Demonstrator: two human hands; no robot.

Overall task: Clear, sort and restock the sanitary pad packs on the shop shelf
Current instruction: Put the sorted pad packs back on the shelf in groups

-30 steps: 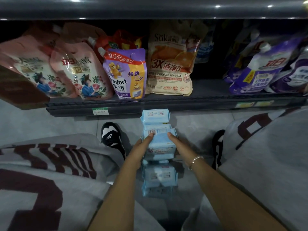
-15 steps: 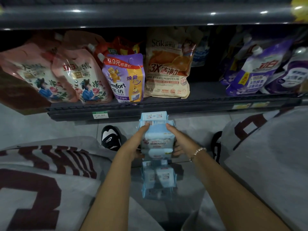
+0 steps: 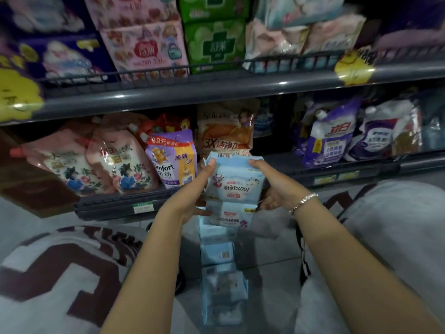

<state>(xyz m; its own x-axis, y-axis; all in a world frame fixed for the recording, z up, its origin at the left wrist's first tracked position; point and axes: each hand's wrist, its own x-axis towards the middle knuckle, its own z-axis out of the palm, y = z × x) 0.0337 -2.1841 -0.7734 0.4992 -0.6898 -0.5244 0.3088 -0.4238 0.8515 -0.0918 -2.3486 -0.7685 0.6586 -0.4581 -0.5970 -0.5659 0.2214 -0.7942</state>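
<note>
A stack of light blue sanitary pad packs (image 3: 234,182) is held up between both hands in front of the lower shelf. My left hand (image 3: 192,196) grips the stack's left side, thumb on its top edge. My right hand (image 3: 277,186) grips the right side, a bracelet on its wrist. More light blue packs (image 3: 222,285) lie in a row on the floor between my knees. Above, the upper shelf (image 3: 216,89) carries pink (image 3: 144,44), green (image 3: 214,42) and purple pad packs (image 3: 62,56) behind a wire rail.
The lower shelf (image 3: 325,169) holds detergent refill pouches: pink ones (image 3: 113,162) at left, a purple Comfort pouch (image 3: 172,162), an orange bag (image 3: 226,131), purple pouches (image 3: 330,138) at right. My grey-trousered knees flank the floor packs. A yellow price tag (image 3: 354,66) hangs on the upper shelf edge.
Both hands have lifted the stack of blue packs off the floor row and raised it toward the shelves. My view has tilted up, bringing the upper pad shelf into sight.
</note>
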